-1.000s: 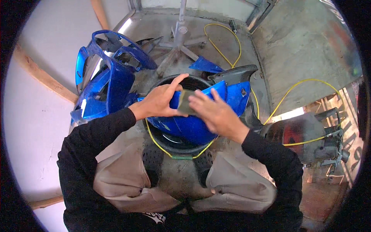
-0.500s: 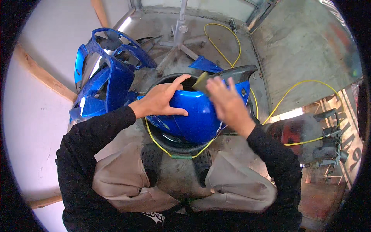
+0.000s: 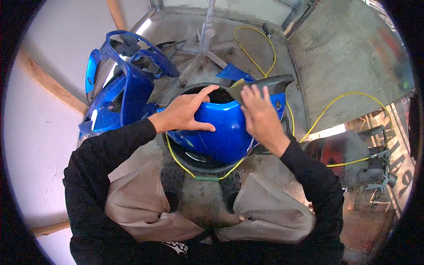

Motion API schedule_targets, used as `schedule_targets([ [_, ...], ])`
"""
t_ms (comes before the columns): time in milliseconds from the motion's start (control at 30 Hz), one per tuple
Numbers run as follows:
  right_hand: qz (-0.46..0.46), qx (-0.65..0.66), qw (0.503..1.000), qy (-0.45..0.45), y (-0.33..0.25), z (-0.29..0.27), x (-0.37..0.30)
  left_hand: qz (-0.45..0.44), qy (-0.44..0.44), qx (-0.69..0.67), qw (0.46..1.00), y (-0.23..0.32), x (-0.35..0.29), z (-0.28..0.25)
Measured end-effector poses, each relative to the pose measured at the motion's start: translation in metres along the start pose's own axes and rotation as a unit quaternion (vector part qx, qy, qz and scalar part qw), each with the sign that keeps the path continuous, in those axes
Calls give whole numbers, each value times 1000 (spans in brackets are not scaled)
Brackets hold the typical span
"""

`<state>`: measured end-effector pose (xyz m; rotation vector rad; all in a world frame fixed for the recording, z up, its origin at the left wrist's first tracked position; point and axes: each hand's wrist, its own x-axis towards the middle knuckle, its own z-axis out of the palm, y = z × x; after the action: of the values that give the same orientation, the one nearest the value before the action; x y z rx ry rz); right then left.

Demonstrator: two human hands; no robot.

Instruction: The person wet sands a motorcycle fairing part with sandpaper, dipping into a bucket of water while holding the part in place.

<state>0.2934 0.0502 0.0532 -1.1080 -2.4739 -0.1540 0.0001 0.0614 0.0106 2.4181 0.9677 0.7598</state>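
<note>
A glossy blue motorcycle fairing panel (image 3: pixel 221 137) rests across a black bucket (image 3: pixel 206 169). My left hand (image 3: pixel 187 112) grips the panel's left part, its thumb on the outer face and its fingers over the upper edge. My right hand (image 3: pixel 261 114) lies over the panel's right part. Under its fingertips it holds a thin olive-green scouring pad (image 3: pixel 237 90), which sticks out toward the left. The part of the pad beneath the palm is hidden.
More blue fairings (image 3: pixel 132 88) stand at the left by the white wall. A metal stand (image 3: pixel 204 48) rises behind. A small blue piece (image 3: pixel 234 72) lies on the floor. At right are a grimy compressor tank (image 3: pixel 335 152) and a yellow hose (image 3: pixel 335 106).
My right hand has shifted slightly right with the pad, and its motion blur has lessened. My left hand and the panel stay in place.
</note>
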Motion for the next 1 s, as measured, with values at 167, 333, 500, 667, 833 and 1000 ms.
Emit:
schedule_targets([
  [167, -128, 95, 987, -27, -17, 10, -10, 53, 36, 19, 998, 1, 0, -1],
  [333, -2, -25, 1000, 16, 5, 4, -5, -6, 0, -1, 1000, 2, 0, 0],
  [500, -122, 95, 988, -19, -9, 14, -11, 7, 11, 8, 1000, 2, 1, 0],
  [667, -139, 80, 987, -24, 4, 10, -12, -1, 6, -4, 1000, 3, 1, 0],
  [833, -50, 10, 999, 11, 11, 7, -9, 8, 9, 7, 1000, 3, 0, -1],
  [1000, -187, 117, 973, -62, -4, 5, -13, 41, 30, 12, 999, 2, 1, -1],
])
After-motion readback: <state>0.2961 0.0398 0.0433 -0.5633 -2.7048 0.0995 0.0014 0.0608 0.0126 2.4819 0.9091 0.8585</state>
